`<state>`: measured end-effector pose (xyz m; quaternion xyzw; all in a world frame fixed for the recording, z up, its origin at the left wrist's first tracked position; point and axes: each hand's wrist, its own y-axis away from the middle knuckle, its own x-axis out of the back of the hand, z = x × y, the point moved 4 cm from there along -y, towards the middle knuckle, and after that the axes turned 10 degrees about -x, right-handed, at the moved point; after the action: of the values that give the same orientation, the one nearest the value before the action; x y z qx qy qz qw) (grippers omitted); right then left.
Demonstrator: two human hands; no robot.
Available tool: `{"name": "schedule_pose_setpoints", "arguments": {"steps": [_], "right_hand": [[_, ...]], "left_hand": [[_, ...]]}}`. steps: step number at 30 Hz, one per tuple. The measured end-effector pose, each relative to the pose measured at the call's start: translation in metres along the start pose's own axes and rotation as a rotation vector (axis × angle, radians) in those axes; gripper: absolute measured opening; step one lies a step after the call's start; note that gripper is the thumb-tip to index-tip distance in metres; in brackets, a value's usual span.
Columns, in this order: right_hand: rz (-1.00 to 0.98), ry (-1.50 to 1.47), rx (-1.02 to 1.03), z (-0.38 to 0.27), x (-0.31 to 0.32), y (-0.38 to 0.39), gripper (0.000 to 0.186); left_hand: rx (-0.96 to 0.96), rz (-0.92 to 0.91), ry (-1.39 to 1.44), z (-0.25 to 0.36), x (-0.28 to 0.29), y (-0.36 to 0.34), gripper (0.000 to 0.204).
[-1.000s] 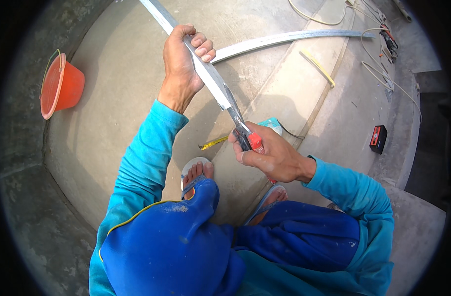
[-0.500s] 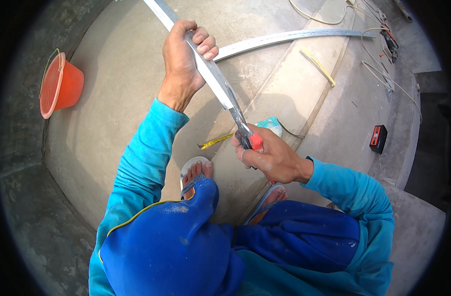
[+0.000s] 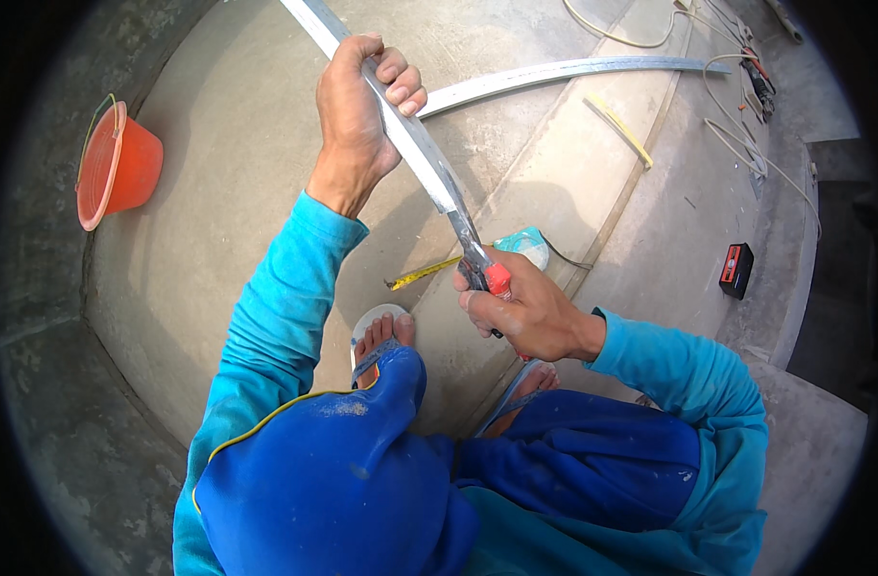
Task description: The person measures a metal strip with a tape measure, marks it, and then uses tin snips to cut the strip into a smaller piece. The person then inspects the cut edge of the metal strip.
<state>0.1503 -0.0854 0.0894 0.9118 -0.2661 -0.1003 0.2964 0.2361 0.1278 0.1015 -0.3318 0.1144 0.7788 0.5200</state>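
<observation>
My left hand (image 3: 364,115) is closed round a long, narrow metal channel (image 3: 422,158), which slants from the top of the view down toward my right hand. In my right hand (image 3: 535,312), fingers wrap the red and black handles of tin snips (image 3: 498,279). The blades of the snips meet the lower end of the channel and overlap it; how deep they sit in the metal I cannot tell. Below the blades, a yellow tape measure blade (image 3: 423,274) lies on the floor, beside a teal and white object (image 3: 523,244) partly hidden behind my right hand.
A second metal channel (image 3: 593,66) lies across the floor behind my left hand. Near it rests a yellow strip (image 3: 619,131). At the left stands a tilted orange bucket (image 3: 137,165). A black and red battery pack (image 3: 736,271) and pale cords (image 3: 732,139) are at the right.
My right hand and the snips' handles have shifted very slightly. My left hand and the channel have barely moved.
</observation>
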Motion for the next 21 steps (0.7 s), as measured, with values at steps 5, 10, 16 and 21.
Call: {"name": "schedule_pose_setpoints", "arguments": {"steps": [5,10,16,21], "right_hand": [[-0.034,0.007,-0.034,0.003,-0.001,0.0,0.015],[-0.007,-0.059,-0.042,0.005,-0.004,0.001,0.017],[0.056,0.056,0.018,0.006,-0.001,0.0,0.012],[0.259,0.291,0.091,0.007,0.009,-0.007,0.017]], "left_hand": [[0.006,-0.002,0.004,-0.001,0.0,0.0,0.02],[-0.013,-0.01,-0.008,-0.002,0.001,0.0,0.02],[0.062,0.116,-0.006,0.002,-0.005,0.004,0.018],[0.047,0.202,0.008,-0.001,-0.007,0.011,0.034]]}}
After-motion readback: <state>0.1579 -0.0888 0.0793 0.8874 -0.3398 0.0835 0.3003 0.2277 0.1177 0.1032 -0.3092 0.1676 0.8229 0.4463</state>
